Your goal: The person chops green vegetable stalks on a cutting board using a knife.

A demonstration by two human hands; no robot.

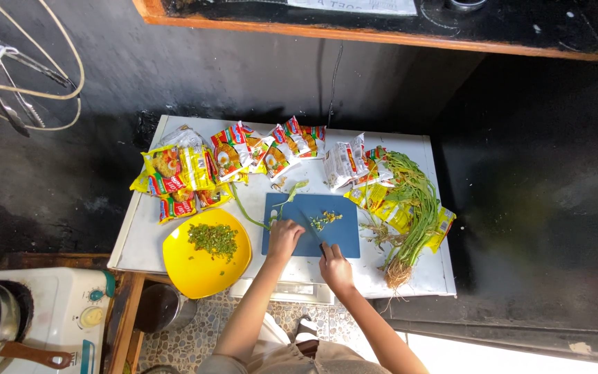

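A blue cutting board (340,235) lies on a white table (143,232). My left hand (284,237) rests on the board's left part, fingers on a green stalk (279,211). My right hand (335,266) grips a knife (315,230) whose blade points up-left over the board. A small heap of chopped greens (325,219) sits near the board's middle. To the left, a yellow plate (202,266) carries a pile of chopped greens (213,239).
Several yellow and red noodle packets (195,170) spread along the table's far side. A bunch of long green stalks with roots (413,215) lies on the right. A white stove with a pot (8,325) stands at lower left; a metal pot (160,305) sits under the table.
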